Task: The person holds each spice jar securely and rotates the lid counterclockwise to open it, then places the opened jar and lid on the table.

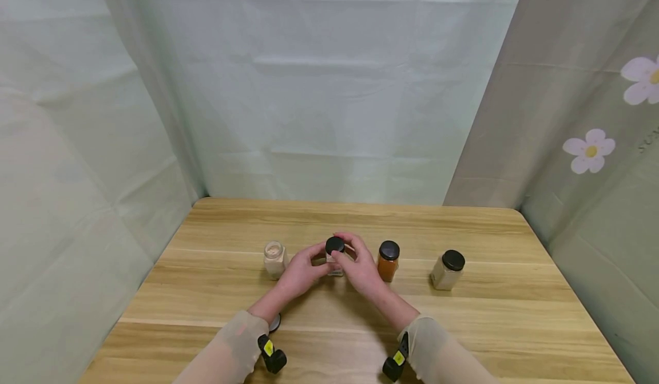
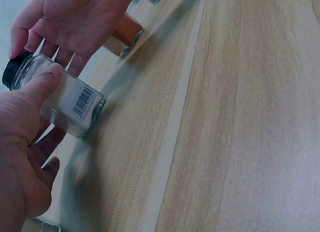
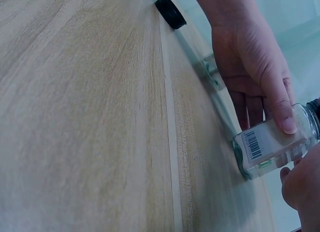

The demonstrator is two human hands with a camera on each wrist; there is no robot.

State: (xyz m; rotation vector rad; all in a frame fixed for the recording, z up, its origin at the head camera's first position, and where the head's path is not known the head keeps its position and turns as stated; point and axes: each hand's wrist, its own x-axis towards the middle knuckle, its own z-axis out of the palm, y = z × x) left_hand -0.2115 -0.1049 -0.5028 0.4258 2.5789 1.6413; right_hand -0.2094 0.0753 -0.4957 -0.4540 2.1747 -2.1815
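Observation:
A square glass jar (image 2: 75,99) with pale contents and a barcode label is between both hands in the middle of the table. My left hand (image 1: 300,274) grips its body, thumb across the label. The fingers and thumb of my right hand (image 1: 362,266) hold the jar's black lid (image 1: 335,245) from the right. The lid sits on the jar. Whether the jar's base touches the wood cannot be told. Left of my left hand stands a lidless jar (image 1: 274,262) of pale powder. A loose black lid (image 3: 170,13) lies nearer, partly behind my left forearm in the head view.
Just right of my right hand stands a black-capped jar of orange powder (image 1: 388,266). Farther right is another black-capped jar (image 1: 445,272) with pale contents. The wooden table (image 1: 494,321) meets hanging cloth (image 1: 329,115) at the back and sides.

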